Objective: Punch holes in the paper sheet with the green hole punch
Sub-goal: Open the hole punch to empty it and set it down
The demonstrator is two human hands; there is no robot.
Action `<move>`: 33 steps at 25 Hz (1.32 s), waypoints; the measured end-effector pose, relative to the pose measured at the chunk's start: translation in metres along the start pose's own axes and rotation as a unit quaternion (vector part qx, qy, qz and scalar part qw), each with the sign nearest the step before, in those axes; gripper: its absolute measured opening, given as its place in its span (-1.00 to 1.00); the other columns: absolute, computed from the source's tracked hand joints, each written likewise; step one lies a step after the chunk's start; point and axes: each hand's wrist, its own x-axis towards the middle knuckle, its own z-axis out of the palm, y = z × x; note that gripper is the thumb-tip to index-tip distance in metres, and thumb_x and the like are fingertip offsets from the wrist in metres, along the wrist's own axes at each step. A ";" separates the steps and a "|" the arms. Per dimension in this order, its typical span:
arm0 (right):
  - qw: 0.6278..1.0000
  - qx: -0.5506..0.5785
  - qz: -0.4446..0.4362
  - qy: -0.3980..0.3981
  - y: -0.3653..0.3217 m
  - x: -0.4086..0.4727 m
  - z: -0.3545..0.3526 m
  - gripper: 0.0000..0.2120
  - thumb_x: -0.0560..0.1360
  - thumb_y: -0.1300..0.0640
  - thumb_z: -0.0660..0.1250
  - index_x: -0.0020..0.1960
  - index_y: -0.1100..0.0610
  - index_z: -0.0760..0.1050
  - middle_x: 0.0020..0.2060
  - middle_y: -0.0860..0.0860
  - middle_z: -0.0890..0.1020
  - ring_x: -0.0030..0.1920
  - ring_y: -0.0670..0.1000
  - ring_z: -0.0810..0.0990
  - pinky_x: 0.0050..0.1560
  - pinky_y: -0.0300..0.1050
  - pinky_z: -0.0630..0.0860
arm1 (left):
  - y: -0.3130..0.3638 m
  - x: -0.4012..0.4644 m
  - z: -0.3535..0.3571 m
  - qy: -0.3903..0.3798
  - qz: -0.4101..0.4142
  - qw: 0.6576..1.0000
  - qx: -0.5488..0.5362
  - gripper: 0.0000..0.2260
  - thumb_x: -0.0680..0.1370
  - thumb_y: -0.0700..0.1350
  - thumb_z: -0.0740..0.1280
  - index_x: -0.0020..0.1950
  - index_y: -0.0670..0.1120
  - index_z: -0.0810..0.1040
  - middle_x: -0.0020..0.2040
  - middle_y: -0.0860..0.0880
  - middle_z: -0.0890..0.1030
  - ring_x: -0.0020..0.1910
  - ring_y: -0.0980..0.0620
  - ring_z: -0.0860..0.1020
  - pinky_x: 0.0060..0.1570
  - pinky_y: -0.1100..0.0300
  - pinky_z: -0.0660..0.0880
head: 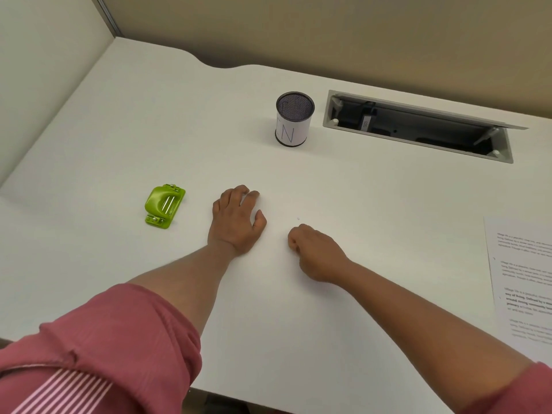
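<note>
The green hole punch (164, 206) lies on the white desk (298, 309) at the left, untouched. A printed paper sheet (521, 279) lies flat at the right edge of the view, partly cut off. My left hand (236, 219) rests palm down on the desk, fingers loosely curled, a hand's width right of the punch, holding nothing. Closed in a loose fist, my right hand (316, 253) rests on the desk between the left hand and the paper, with nothing visible in it.
A black mesh pen cup (294, 119) with a white label stands at the back centre. An open cable tray (418, 127) is set into the desk at the back right. Partition walls close off the left and far sides.
</note>
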 end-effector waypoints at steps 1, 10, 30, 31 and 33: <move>0.999 0.050 0.016 -0.004 0.002 0.002 -0.005 -0.71 0.37 0.42 0.08 -0.15 0.03 0.29 -0.17 -0.03 0.40 -0.21 0.07 0.36 -0.19 0.02 0.38 | 0.000 0.000 0.000 -0.001 -0.001 1.000 -0.001 -0.58 0.54 0.06 0.21 0.37 -0.04 0.46 0.36 -0.06 0.43 0.38 -0.13 0.32 0.35 -0.04 0.25; 0.993 0.109 0.038 0.012 0.005 -0.002 -0.007 -0.81 0.46 0.40 0.10 -0.17 0.17 0.39 -0.20 -0.02 0.46 -0.21 0.03 0.40 -0.15 -0.01 0.42 | 0.001 0.001 -0.002 -0.004 0.000 1.000 0.003 -0.58 0.54 0.06 0.19 0.37 -0.04 0.46 0.36 -0.07 0.43 0.37 -0.13 0.33 0.33 -0.05 0.26; 0.999 -0.022 0.013 0.030 -0.003 -0.004 0.003 -0.80 0.48 0.38 0.18 -0.14 0.14 0.51 -0.14 0.04 0.56 -0.17 0.15 0.53 -0.16 0.03 0.51 | 0.000 0.001 -0.001 -0.004 -0.005 1.000 -0.011 -0.60 0.56 0.04 0.23 0.38 -0.03 0.45 0.38 -0.05 0.41 0.40 -0.12 0.30 0.37 -0.03 0.23; 0.999 -0.020 0.015 0.028 -0.002 -0.004 0.004 -0.80 0.50 0.37 0.18 -0.13 0.14 0.51 -0.14 0.05 0.56 -0.16 0.16 0.53 -0.16 0.03 0.52 | 0.000 0.001 -0.001 -0.003 -0.005 1.000 -0.011 -0.60 0.56 0.04 0.23 0.38 -0.03 0.45 0.37 -0.05 0.41 0.39 -0.12 0.30 0.37 -0.03 0.24; 0.999 -0.011 0.014 0.028 -0.001 -0.005 0.004 -0.81 0.51 0.35 0.18 -0.13 0.15 0.52 -0.14 0.06 0.56 -0.15 0.16 0.55 -0.14 0.05 0.54 | 0.000 0.001 -0.001 0.000 -0.003 1.000 -0.012 -0.60 0.55 0.04 0.23 0.37 -0.03 0.46 0.37 -0.05 0.42 0.39 -0.13 0.31 0.35 -0.03 0.24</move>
